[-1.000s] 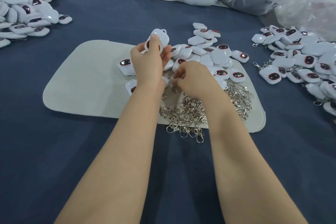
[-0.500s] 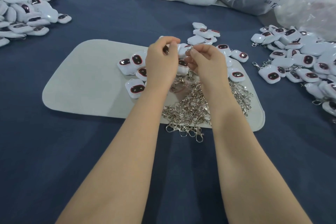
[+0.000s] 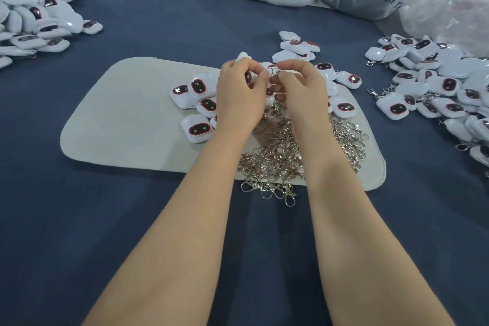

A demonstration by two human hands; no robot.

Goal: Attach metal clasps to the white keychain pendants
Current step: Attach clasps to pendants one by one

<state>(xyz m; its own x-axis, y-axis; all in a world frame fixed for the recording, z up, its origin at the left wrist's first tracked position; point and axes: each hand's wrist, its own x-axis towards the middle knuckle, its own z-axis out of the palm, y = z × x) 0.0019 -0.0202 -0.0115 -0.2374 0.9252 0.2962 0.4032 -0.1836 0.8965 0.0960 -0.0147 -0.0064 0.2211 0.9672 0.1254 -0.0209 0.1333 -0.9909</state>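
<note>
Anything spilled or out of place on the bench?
Minor: a few metal clasps lie past the near edge of the grey mat, on the blue cloth, at the fringe of the clasp pile. Nothing else stands out.

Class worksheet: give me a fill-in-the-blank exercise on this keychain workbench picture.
The left hand holds a white ____. The right hand pinches a metal ____. The loose metal heap lies mostly on a pale mat over a dark ____ cloth.
Missing words: pendant; clasp; blue.
</note>
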